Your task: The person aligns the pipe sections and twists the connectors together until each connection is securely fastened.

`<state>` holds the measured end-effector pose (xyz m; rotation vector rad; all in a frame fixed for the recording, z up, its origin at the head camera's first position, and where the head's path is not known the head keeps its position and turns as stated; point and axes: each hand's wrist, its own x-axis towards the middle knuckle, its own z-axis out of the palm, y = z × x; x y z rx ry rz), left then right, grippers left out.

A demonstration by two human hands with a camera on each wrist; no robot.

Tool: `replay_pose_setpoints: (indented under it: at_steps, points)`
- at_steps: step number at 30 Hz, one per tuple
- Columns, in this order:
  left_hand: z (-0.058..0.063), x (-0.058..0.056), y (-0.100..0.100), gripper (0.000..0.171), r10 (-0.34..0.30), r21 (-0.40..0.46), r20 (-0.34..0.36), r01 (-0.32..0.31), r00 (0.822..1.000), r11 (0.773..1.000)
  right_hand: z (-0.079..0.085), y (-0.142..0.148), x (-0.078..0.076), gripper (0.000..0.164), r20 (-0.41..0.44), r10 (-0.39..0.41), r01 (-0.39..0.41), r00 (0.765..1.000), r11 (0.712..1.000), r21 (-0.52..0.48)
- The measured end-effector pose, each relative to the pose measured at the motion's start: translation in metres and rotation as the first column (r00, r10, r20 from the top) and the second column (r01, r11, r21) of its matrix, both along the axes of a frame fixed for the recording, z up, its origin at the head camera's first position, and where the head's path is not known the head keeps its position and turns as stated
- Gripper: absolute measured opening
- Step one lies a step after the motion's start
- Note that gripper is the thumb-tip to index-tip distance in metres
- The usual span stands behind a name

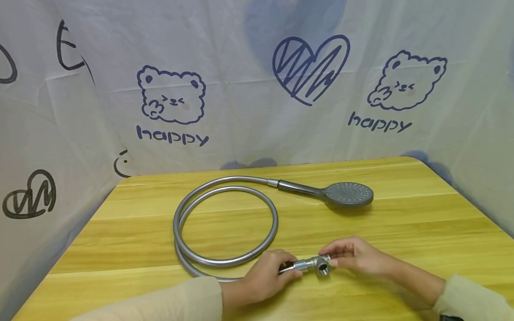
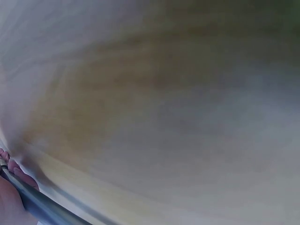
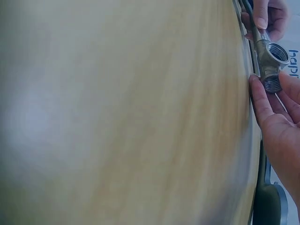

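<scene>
My left hand (image 1: 267, 276) grips the near end of a grey shower hose (image 1: 229, 263), just behind its metal end nut (image 1: 300, 265). A metal tee fitting (image 1: 322, 266) with threaded openings sits at that nut, in line with it. My right hand (image 1: 361, 256) pinches the tee's free end between thumb and fingers. In the right wrist view the tee (image 3: 272, 58) shows two open threaded mouths, one facing sideways and one between the right fingertips. The left wrist view catches only part of the left hand (image 2: 11, 201) round the hose (image 2: 47, 206).
The hose lies in loops on the wood-grain table (image 1: 132, 232). Its far end joins a grey shower head (image 1: 348, 194), which lies face up at the back right. A white curtain (image 1: 241, 120) with bear and heart drawings hangs behind the table.
</scene>
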<state>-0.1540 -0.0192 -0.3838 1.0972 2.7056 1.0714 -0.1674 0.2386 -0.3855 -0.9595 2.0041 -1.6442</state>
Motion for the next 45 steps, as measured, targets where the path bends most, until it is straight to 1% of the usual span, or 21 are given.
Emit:
replay_pose_setpoints:
  at_steps: [4,11,14,17,19,21,25,33,35,40,45]
  points:
    - [0.000,-0.001,0.000,0.020,0.009,0.012,0.008,-0.009,1.000,1.000,0.000,0.000,0.001,0.039,0.009,-0.005,0.005,1.000,1.000,-0.009]
    - [0.001,-0.001,0.000,0.019,0.011,0.016,0.029,-0.011,1.000,1.000,-0.002,0.000,0.001,0.038,0.031,-0.015,0.016,0.999,1.000,-0.026]
    - [0.002,0.000,-0.001,0.018,0.010,0.018,0.026,-0.011,1.000,1.000,-0.002,0.001,0.001,0.041,0.075,0.003,0.001,0.997,0.998,-0.056]
    - [0.002,0.000,-0.001,0.018,0.010,0.025,0.019,-0.010,1.000,1.000,-0.002,0.002,0.002,0.045,0.121,0.028,-0.015,0.992,0.994,-0.107]
    - [0.002,0.000,-0.001,0.018,0.011,0.031,0.012,-0.011,1.000,0.999,-0.002,0.001,0.003,0.048,0.129,0.036,-0.019,0.991,0.991,-0.130]
    - [0.002,0.001,-0.001,0.018,0.012,0.035,0.006,-0.013,1.000,0.999,-0.002,0.000,0.004,0.050,0.102,0.030,-0.016,0.994,0.991,-0.135]
    - [0.002,0.001,-0.001,0.019,0.012,0.042,0.003,-0.013,1.000,0.999,-0.004,-0.005,0.006,0.048,0.015,-0.016,0.017,1.000,0.995,-0.101]
    - [0.003,0.001,-0.001,0.019,0.009,0.054,0.006,-0.009,1.000,0.999,-0.003,-0.009,0.009,0.040,-0.083,-0.075,0.068,0.994,0.995,-0.077]
    - [0.004,0.001,-0.001,0.018,0.010,0.058,0.012,-0.011,1.000,0.998,-0.003,-0.009,0.009,0.039,-0.098,-0.080,0.073,0.992,0.995,-0.073]
    - [0.005,0.001,-0.001,0.018,0.013,0.060,0.027,-0.014,1.000,0.998,-0.002,-0.009,0.009,0.038,-0.101,-0.078,0.071,0.992,0.995,-0.069]
    - [0.006,0.002,-0.001,0.017,0.010,0.062,0.038,-0.012,0.999,0.998,0.000,-0.010,0.009,0.037,-0.106,-0.093,0.088,0.990,0.995,-0.055]
